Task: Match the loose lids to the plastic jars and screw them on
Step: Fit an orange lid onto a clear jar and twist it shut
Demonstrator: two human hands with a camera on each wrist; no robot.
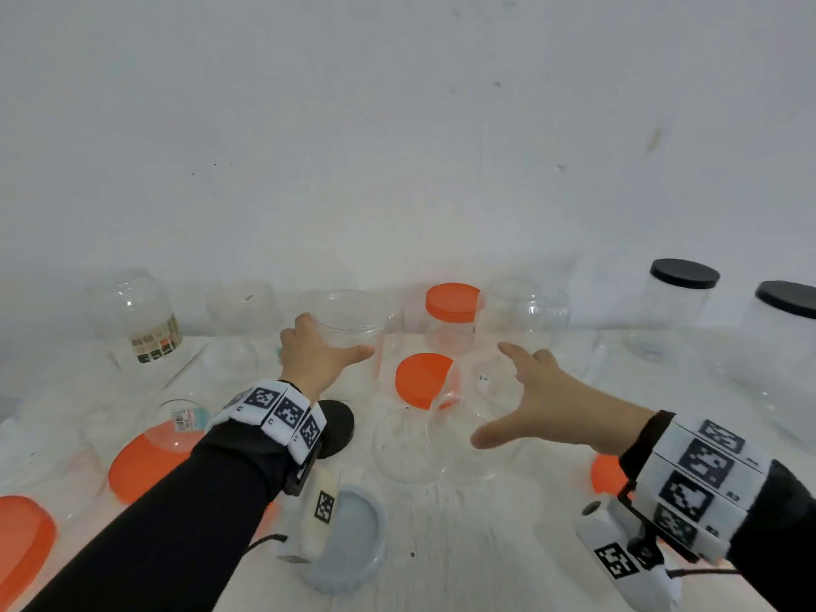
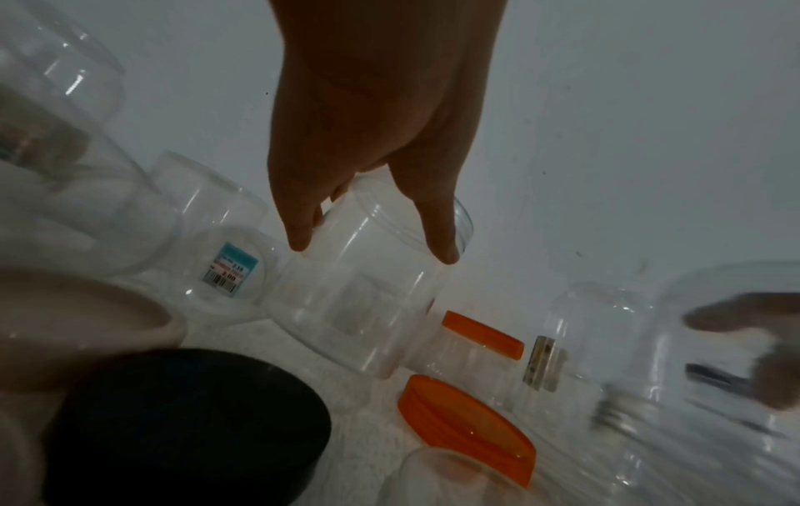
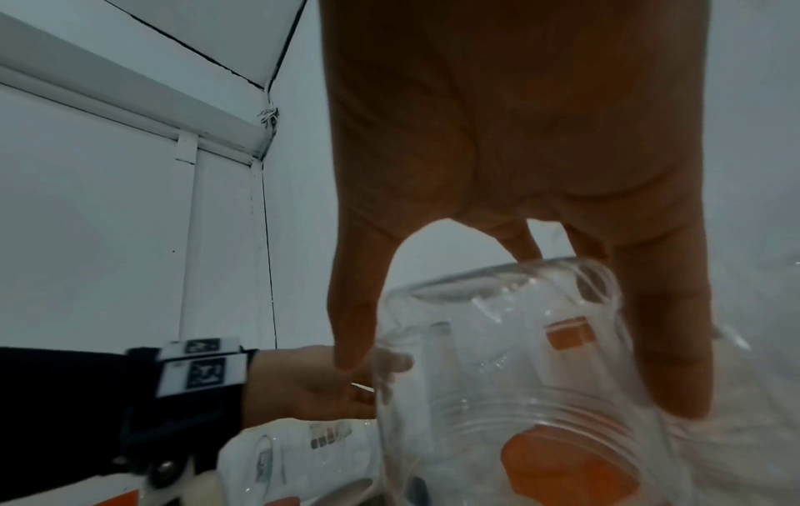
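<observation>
while the left grip (image 1: 319,354) clasps a clear cylindrical jar (image 1: 349,322), the right grip (image 1: 541,404) – spread wide – reaches a ribbed transparent jar (image 3: 498,376).

Your head view is bright and evenly lit, soft diffuse light, only faint shadows on the white worktop (image 1: 463,545). Wide-angle bending shows at the edges; the clear jars wash out against the pale wall (image 1: 397,125). Small glints sit on the jar at far left (image 1: 132,311). Your wrist views run dim and bluish. Your left hand (image 2: 372,137) and right hand (image 3: 532,154) read as dark, backlit shapes. Motion blur smears the right edge of the left wrist view, and the jar (image 3: 511,359) close to the right wrist lens is soft.
</observation>
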